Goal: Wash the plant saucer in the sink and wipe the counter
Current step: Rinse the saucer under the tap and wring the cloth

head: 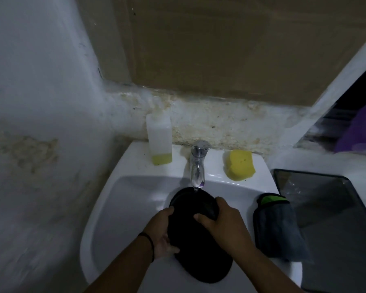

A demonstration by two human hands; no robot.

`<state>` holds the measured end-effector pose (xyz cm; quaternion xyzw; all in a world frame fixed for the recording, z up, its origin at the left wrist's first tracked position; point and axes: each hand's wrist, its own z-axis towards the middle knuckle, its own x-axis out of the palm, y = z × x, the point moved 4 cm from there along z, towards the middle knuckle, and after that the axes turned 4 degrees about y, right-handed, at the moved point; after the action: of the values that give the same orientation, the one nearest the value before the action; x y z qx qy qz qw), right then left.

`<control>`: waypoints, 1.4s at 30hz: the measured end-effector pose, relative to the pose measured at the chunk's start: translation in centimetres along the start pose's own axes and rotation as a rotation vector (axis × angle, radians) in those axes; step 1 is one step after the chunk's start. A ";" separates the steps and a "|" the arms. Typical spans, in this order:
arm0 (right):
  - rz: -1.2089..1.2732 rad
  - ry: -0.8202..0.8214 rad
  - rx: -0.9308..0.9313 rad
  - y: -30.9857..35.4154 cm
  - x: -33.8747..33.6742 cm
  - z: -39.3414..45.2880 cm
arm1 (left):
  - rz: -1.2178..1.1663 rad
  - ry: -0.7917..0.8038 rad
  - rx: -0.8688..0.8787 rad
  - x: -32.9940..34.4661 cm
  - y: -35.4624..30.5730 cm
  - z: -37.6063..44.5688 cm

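Gripping a round black plastic plant saucer point(190, 235) from both sides, the person's two bare hands hold it over the basin of the white ceramic sink point(106, 208). The left hand point(163, 233), with a thin dark band point(148, 242) at the wrist, is closed around the saucer's left edge, fingers curled under the near part and thumb up along the rim. The right hand point(222, 220) is clamped over the saucer's right rim, fingers wrapped across the top and thumb lying on its dark face. The saucer is tilted, with its far edge directly under the spout of the chrome tap point(197, 166); whether water is running cannot be told in the dim light.

Just right of the right hand, a folded grey cloth with a green and black band point(277, 225) is draped over the sink's right rim. Beyond it to the right lies a dark glass-topped surface point(334, 208) with rounded corners.

On the sink's back ledge, a yellow oval sponge point(240, 164) stands to the right of the tap, and a translucent white plastic bottle point(159, 138) with a little yellow-green liquid at its bottom stands to the left. Behind them runs a stained, peeling whitewashed wall point(220, 121), with a brown board point(220, 45) above it.
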<state>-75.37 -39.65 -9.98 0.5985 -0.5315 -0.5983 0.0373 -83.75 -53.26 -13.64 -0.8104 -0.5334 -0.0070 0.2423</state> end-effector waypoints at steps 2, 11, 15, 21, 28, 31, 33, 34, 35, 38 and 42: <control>-0.122 -0.022 -0.014 0.5 -0.7 -0.9 | -0.014 0.058 -0.056 0.1 0.4 0.3; -0.720 -0.105 -0.444 2.2 1.8 -5.1 | -0.180 0.200 -0.034 -0.1 0.2 2.5; -0.603 -0.044 -0.481 -1.4 2.7 -6.0 | -0.187 0.208 0.118 -1.2 0.4 2.7; -0.258 -0.125 -0.097 -7.0 2.2 -4.8 | -0.221 0.154 0.270 -2.9 2.0 3.7; 0.749 0.165 0.682 -8.9 3.1 -3.8 | -0.261 0.113 0.334 -3.3 2.9 3.2; 0.792 0.182 0.674 -8.4 3.0 -4.0 | -0.041 0.001 0.410 -4.5 2.2 3.1; 0.773 0.142 0.622 -7.9 2.4 -4.1 | 0.199 -0.167 0.485 -5.1 1.2 2.9; 0.737 0.113 0.597 -7.7 2.1 -4.2 | 0.301 -0.239 0.525 -5.0 0.6 2.5; 0.687 0.095 0.572 -7.5 1.7 -4.3 | 0.396 -0.287 0.551 -4.5 -0.1 2.0; 0.560 0.051 0.496 -7.3 0.9 -4.4 | 0.709 -0.383 0.785 -2.2 -2.7 -0.4; 0.370 -0.018 0.344 -6.7 -0.8 -4.7 | 1.058 -0.314 1.424 3.5 -7.4 -5.0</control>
<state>-67.66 -39.02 -12.69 0.4832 -0.7263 -0.4873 0.0389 -87.40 -49.90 -5.47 -0.5998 0.0044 0.5484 0.5827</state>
